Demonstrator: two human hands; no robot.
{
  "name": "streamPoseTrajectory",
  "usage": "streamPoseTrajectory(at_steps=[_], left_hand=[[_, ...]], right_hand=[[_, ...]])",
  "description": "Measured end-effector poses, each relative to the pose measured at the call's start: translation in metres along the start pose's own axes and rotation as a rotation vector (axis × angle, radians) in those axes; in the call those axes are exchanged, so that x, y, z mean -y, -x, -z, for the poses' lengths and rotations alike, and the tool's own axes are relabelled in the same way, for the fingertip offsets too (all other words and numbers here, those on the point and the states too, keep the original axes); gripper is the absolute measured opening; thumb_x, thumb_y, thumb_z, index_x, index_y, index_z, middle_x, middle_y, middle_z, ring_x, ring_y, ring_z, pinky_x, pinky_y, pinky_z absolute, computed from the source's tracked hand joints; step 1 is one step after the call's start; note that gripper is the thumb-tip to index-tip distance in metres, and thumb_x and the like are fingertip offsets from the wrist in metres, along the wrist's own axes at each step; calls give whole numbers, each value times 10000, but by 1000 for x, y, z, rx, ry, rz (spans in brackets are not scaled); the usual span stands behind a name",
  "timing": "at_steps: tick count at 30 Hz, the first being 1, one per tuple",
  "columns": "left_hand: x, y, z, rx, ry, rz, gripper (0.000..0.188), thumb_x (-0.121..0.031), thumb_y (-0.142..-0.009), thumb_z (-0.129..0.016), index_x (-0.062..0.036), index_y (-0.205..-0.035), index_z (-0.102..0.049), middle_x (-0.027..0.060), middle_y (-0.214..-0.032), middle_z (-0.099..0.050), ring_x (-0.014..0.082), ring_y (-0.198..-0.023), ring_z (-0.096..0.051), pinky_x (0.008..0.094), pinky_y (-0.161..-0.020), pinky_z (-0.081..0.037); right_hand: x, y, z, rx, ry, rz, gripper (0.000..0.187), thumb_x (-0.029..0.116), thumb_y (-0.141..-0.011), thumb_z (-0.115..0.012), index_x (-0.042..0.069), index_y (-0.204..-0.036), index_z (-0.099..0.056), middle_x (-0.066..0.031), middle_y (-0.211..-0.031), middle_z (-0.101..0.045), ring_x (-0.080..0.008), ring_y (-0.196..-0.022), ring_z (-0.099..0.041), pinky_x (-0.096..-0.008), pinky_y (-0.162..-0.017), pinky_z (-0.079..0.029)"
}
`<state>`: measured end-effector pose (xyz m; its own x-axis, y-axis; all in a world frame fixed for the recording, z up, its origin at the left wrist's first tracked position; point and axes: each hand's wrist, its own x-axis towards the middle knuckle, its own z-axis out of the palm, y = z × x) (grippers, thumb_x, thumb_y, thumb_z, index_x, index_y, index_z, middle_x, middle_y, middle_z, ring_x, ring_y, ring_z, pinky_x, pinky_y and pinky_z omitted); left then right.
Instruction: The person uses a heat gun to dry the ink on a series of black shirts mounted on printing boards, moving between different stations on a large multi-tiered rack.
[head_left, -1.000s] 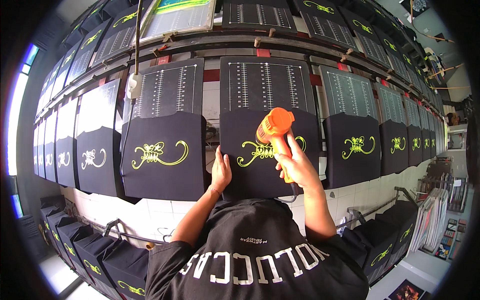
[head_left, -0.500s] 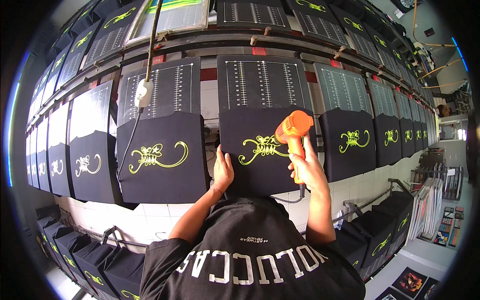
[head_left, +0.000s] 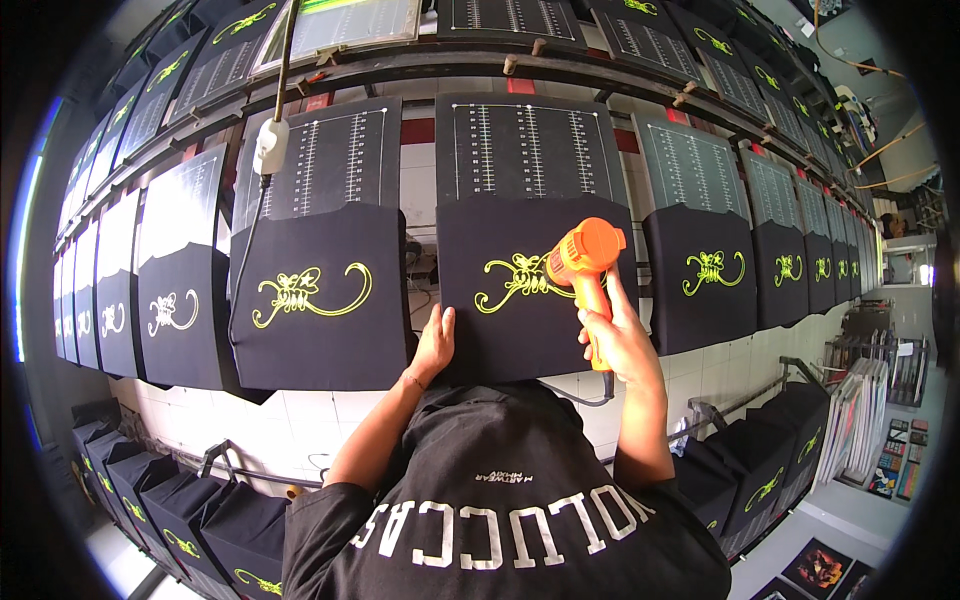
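An orange heat gun (head_left: 592,250) is gripped by its handle in my right hand (head_left: 625,342), its head pointing left and down. It hangs over the black garment (head_left: 535,350) on the board in front of me and hides the right part of the neon-yellow line print (head_left: 512,283). A dark cord leaves the bottom of the handle. My left hand (head_left: 434,343) rests along the left edge of that garment, fingers stretched out and together, holding nothing.
Matching boards with black garments stand on both sides, such as the left one (head_left: 320,350) and the right one (head_left: 700,305). A white plug connector (head_left: 270,146) hangs on a cable at the left. A dark rail (head_left: 450,78) runs behind; a framed screen (head_left: 345,28) lies beyond it.
The whole view has shifted a little, so the boards sit higher. My left hand has slid slightly nearer and left along the garment's edge. The heat gun has come slightly nearer over the print.
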<state>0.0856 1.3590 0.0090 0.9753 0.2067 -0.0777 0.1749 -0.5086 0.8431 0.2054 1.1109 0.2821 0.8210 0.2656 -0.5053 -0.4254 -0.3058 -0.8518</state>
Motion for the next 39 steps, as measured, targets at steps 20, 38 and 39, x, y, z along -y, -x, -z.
streamPoseTrajectory(at_steps=[20,38,39], left_hand=[[-3,-20,25,410,628,398,844,-553,-1015,-340,85,-1504,-85,211,-1595,-134,266,-1490,-93,329,-1196,-119],[-16,-18,61,571,1025,532,491,-278,-1051,-386,7,-1449,-356,103,-1446,-460,204,-1277,-474,377,-1070,-368],[-17,-18,62,557,1168,602,473,-255,-1048,-393,-5,-1448,-361,94,-1438,-469,201,-1277,-472,395,-1067,-370]], right_hand=[[-1,9,-6,140,0,-44,828,58,-908,-557,121,-1565,-57,-108,-1105,-573,-120,-680,-576,-245,-506,-514],[12,-23,-32,195,46,56,842,79,-905,-564,186,-1569,-58,-139,-1052,-575,-129,-639,-591,-264,-498,-525],[12,-25,-34,208,43,59,844,82,-906,-563,192,-1569,-54,-140,-1055,-574,-128,-643,-590,-264,-501,-526]])
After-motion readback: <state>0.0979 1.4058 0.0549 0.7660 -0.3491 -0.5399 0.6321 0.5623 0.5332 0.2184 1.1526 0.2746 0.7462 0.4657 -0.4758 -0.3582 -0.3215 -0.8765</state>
